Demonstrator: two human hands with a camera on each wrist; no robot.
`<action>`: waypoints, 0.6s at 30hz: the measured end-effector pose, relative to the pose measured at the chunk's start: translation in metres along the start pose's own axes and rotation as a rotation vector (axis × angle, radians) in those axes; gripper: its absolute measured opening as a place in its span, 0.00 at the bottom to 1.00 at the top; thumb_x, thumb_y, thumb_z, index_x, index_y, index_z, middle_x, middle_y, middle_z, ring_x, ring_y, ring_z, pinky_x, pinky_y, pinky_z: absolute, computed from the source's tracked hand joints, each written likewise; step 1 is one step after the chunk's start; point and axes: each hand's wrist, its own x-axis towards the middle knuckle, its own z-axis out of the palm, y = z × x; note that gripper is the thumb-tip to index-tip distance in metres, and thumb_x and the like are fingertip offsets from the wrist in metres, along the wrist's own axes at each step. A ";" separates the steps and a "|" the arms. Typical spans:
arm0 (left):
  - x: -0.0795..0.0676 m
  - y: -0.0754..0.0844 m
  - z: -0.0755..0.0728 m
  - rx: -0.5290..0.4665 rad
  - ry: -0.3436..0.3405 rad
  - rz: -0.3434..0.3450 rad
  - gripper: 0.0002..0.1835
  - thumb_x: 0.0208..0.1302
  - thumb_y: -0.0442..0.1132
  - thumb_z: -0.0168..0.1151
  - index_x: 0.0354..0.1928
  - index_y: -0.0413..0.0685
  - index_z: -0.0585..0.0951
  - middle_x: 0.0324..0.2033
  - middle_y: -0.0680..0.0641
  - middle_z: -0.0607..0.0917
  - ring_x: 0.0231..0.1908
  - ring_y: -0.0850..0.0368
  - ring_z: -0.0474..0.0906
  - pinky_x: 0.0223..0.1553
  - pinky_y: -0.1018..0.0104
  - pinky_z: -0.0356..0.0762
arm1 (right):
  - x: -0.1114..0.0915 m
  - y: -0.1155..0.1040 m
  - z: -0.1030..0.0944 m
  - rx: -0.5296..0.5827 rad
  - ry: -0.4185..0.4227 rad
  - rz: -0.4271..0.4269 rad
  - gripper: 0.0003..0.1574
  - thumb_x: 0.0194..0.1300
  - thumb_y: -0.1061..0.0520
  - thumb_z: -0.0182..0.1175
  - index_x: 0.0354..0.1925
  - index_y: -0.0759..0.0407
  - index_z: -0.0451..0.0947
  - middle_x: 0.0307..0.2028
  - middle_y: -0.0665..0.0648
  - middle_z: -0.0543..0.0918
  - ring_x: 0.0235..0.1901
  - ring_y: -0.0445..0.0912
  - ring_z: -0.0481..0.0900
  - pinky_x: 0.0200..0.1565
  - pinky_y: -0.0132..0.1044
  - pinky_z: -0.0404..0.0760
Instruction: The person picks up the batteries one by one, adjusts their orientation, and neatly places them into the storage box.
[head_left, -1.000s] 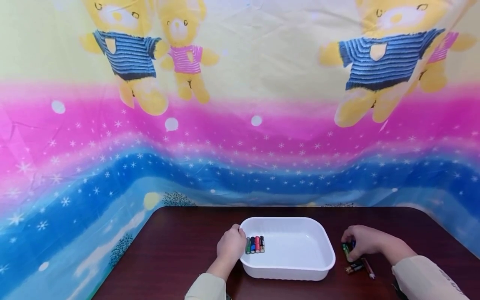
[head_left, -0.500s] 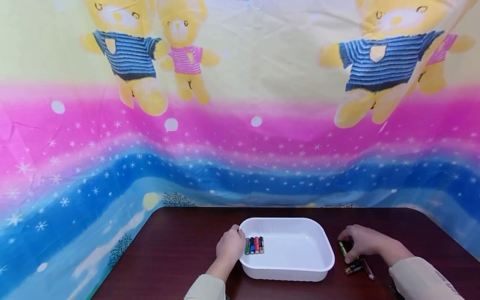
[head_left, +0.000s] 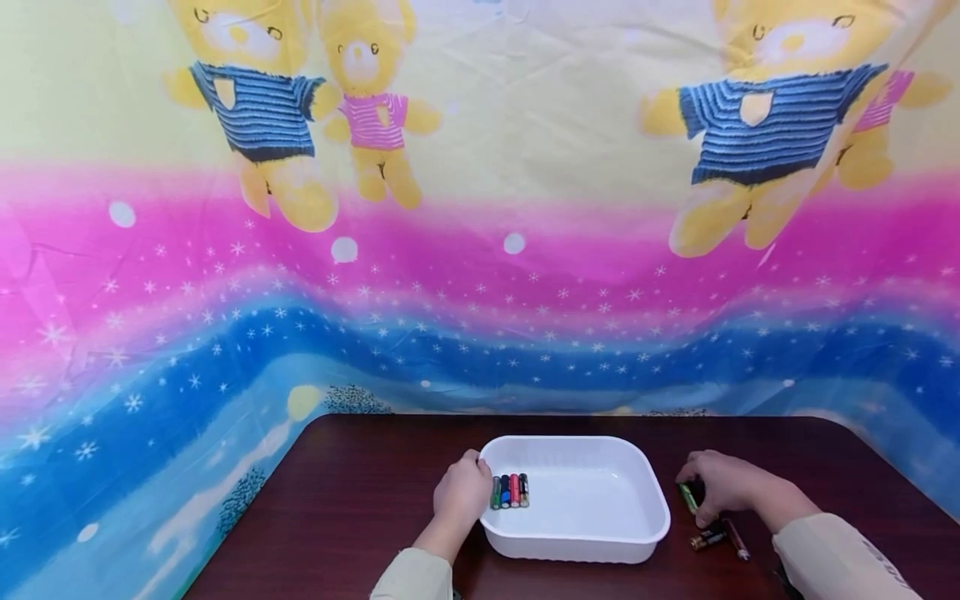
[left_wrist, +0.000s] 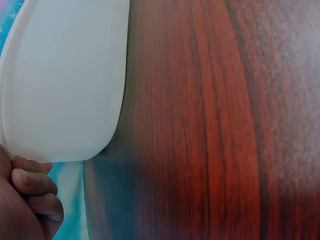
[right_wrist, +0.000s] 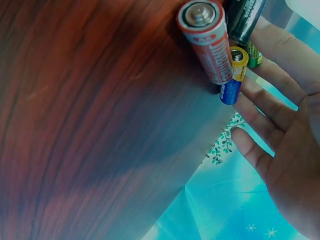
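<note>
My left hand (head_left: 462,493) grips the left side of a white plastic basin (head_left: 573,546); its curled fingers (left_wrist: 37,185) show against the basin's end in the left wrist view. Inside the basin, several batteries (head_left: 510,492) lie side by side by the left wall. Right of the basin, my right hand (head_left: 727,485) pinches a green battery (head_left: 687,498) between thumb and fingers, low over the table. Near that hand lie a black-and-copper battery (head_left: 708,537) and a red battery (head_left: 737,540). A blue-and-yellow battery (right_wrist: 234,80) shows beside the fingers in the right wrist view.
The dark red-brown wooden table (head_left: 360,500) has rounded far corners. Behind it hangs a cloth backdrop (head_left: 480,283) printed with bears and snowflakes. The basin stands between the two hands, its wall rising beside the loose batteries.
My right hand has shifted slightly left with the green battery, away from the dark blue one seen beside it earlier. The left hand and the basin stay in place.
</note>
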 end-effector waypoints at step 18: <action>0.000 -0.002 0.002 0.003 0.011 0.010 0.17 0.65 0.44 0.54 0.50 0.39 0.78 0.39 0.41 0.83 0.37 0.48 0.80 0.39 0.49 0.77 | 0.004 -0.002 -0.001 0.243 0.046 0.014 0.33 0.36 0.61 0.75 0.46 0.66 0.78 0.39 0.57 0.75 0.40 0.54 0.74 0.35 0.45 0.78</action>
